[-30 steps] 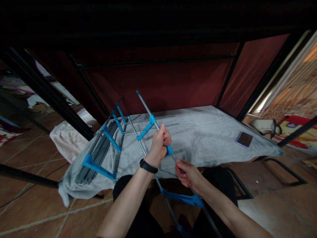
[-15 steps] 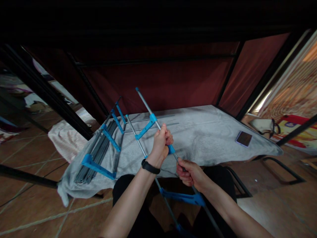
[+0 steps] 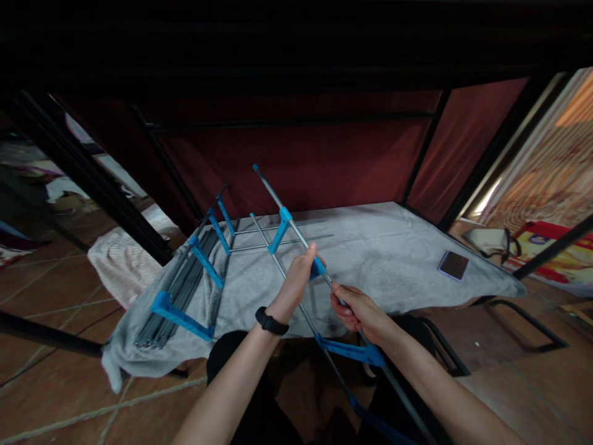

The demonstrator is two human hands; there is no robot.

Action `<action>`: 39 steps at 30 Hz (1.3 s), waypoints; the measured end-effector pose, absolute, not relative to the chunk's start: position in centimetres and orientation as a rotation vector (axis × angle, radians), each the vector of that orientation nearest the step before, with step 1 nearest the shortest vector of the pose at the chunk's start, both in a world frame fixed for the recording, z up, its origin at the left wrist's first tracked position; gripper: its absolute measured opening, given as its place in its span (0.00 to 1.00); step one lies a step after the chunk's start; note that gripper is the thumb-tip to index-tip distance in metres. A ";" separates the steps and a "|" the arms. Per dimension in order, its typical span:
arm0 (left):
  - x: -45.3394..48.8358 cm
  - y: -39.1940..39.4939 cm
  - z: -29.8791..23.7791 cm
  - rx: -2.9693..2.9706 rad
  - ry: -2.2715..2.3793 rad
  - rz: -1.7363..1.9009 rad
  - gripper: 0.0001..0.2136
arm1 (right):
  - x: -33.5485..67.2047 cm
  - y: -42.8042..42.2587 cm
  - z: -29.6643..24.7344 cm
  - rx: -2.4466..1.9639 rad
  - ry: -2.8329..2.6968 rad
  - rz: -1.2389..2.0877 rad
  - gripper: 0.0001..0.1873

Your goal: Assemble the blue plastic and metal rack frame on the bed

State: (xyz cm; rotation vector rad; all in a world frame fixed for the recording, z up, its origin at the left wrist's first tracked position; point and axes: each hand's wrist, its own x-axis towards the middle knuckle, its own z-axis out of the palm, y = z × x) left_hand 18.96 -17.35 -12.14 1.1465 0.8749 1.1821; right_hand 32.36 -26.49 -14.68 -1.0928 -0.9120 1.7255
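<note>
A ladder-like frame of grey metal tubes joined by blue plastic connectors (image 3: 280,230) slants from the grey cloth down past my knees. My left hand (image 3: 299,275), with a black band on its wrist, closes around the frame's right-hand tube beside a blue connector; its fingers are partly hidden behind the hand. Just below, my right hand (image 3: 354,307) grips the same tube with thumb and curled fingers. To the left lies a second tube frame with blue connectors (image 3: 207,262), a bundle of loose grey tubes (image 3: 178,303) beneath it.
Two thin tubes (image 3: 296,241) lie across the grey cloth (image 3: 370,247). A phone (image 3: 453,265) rests at its right. Black bedframe posts (image 3: 486,167) and dark red fabric (image 3: 296,161) stand behind. A striped cloth (image 3: 120,259) hangs at the left.
The held frame has turned about its right-hand tube, so its left-hand tube has shifted right. My left hand has loosened slightly and its wrist has rotated. The right hand keeps its grip.
</note>
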 end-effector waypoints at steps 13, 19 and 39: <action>20.9 -18.9 -13.5 1.369 1.211 1.288 0.19 | 31.4 -27.0 -14.5 -1.025 -0.757 1.871 0.27; 21.1 -19.1 -13.6 1.443 1.288 1.280 0.20 | 31.7 -27.0 -14.3 -0.962 -0.672 1.985 0.27; 18.5 -11.5 -13.1 1.364 1.154 1.389 0.23 | 35.6 -25.9 -15.4 -1.216 -1.000 1.555 0.30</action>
